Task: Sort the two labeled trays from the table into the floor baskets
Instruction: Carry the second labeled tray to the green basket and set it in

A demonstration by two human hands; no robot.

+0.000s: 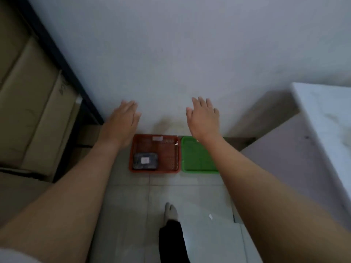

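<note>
Both hands, left hand (121,122) and right hand (204,120), spread empty above red basket (154,170) holding tray (145,161).

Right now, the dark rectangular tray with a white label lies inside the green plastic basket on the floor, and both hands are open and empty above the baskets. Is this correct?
Not quite. The head view shows the dark rectangular tray with a white label inside the red mesh plastic basket, not the green plastic basket beside it, which looks empty. The rest holds: the left hand and right hand are open and empty.

Bare forearms (79,186), dark trouser leg (171,242) (pale sock (171,212) below).
</note>
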